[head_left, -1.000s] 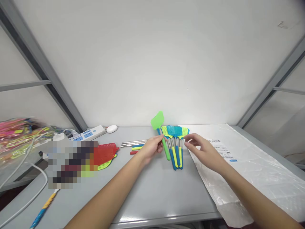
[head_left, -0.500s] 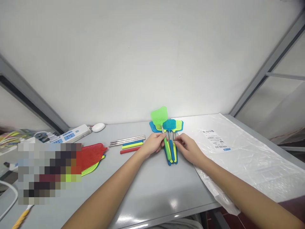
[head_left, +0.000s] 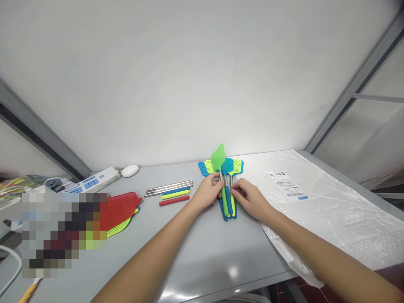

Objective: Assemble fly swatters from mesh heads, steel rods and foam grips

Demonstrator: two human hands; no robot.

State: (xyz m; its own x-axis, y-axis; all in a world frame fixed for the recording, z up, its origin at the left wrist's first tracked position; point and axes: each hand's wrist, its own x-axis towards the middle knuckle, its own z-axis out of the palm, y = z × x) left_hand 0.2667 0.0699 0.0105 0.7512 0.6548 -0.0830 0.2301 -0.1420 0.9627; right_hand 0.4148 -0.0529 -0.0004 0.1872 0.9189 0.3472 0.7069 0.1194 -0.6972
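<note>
A green fly swatter (head_left: 217, 158) with a metal rod and a green handle is gripped by my left hand (head_left: 208, 189), its head turned partly edge-on. Under and beside it, blue and yellow fly swatters lie in a fanned stack, among them a blue fly swatter (head_left: 228, 201) and a yellow swatter head (head_left: 237, 166). My right hand (head_left: 249, 197) has its fingers curled at the right side of the stack, by the yellow handle. Whether it grips that handle I cannot make out. Left of my left hand lie metal rods (head_left: 168, 187) and a red handle (head_left: 174, 200).
Yellow and blue handles (head_left: 175, 194) lie beside the rods. Red and yellow swatter heads (head_left: 124, 210) are at the left, next to a blurred patch. A power strip (head_left: 97, 179) and a white mouse (head_left: 130, 171) stand behind. White plastic packaging (head_left: 318, 219) covers the right side of the grey table.
The green fly swatter has shifted slightly right in my left hand and its head has turned from flat to partly edge-on. My right hand stays by the stack.
</note>
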